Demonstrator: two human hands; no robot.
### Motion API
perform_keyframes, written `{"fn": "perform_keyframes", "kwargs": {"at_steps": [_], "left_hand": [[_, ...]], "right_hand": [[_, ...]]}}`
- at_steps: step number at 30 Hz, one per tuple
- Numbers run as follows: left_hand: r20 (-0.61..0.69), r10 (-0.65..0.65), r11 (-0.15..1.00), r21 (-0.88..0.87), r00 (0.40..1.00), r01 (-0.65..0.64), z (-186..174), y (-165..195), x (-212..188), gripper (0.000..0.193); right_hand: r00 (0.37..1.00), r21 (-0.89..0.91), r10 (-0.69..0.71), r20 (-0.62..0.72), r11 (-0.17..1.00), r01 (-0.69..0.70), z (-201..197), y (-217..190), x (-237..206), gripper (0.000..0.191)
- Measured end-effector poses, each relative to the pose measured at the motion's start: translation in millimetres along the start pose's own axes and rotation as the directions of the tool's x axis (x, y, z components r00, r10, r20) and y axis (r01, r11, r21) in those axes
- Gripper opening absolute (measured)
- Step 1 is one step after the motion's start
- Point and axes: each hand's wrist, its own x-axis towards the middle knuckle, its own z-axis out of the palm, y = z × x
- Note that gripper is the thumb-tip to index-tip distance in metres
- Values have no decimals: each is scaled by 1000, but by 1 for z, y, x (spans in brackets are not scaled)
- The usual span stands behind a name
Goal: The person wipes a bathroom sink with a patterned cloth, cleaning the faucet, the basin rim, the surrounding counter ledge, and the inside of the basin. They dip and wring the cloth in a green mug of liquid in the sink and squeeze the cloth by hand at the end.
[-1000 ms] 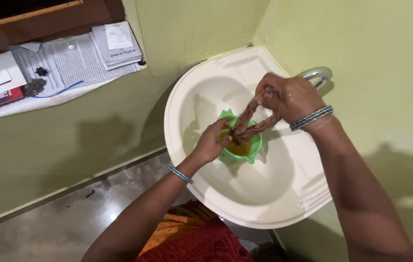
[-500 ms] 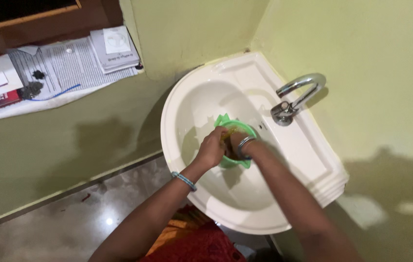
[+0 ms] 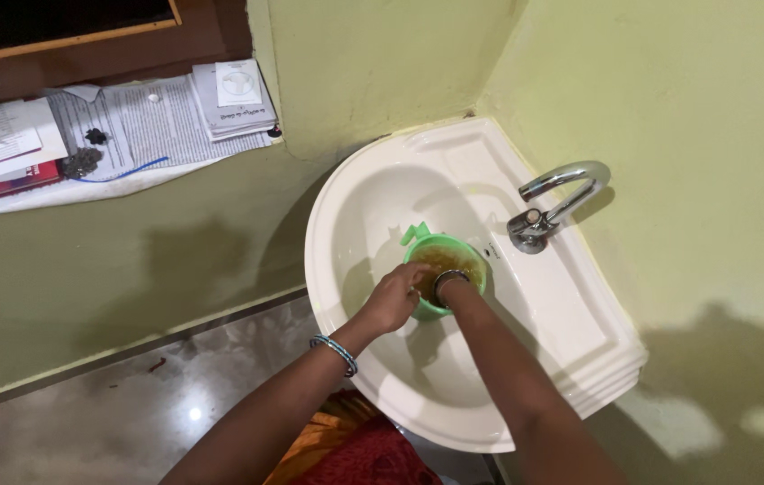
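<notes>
Green plastic bowl with a small spout-like lip (image 3: 443, 269) sits inside the white ceramic wash basin (image 3: 526, 359), close under the curved chrome tap (image 3: 551, 202), and holds a brownish-yellow wet mass (image 3: 445, 260). The left hand (image 3: 393, 298) curls its fingers over the bowl's near rim, gripping it. The right hand (image 3: 450, 280) is plunged wrist-deep into the brownish contents, a bangle at the wrist; whether its fingers are spread or closed cannot be told. A blue beaded bangle (image 3: 335, 352) circles the left wrist. Up left, a ledge (image 3: 113, 184) carries newspapers and booklets (image 3: 231, 97). Pale green walls surround the basin.
</notes>
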Motion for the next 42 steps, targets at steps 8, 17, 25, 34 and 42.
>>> {"fn": "perform_keyframes", "kwargs": {"at_steps": [8,17,25,34,42], "left_hand": [[-11,11,998,58,1000,-10,-10,18,2,67],[143,246,840,-524,959,-138,4,62,67,67],[238,309,771,-630,921,-96,19,82,83,35],[313,108,852,-519,944,75,-5,88,74,26],[192,-44,853,-503,980,137,13,94,75,35]], "right_hand": [[964,136,-144,225,984,116,-18,37,-18,38],[881,303,-150,-450,902,308,-153,62,-160,24],[667,416,71,-742,828,375,-191,83,-237,30],[737,473,259,-624,876,93,-103,138,-227,37],[750,670,304,-587,702,240,-31,86,-185,57]]}}
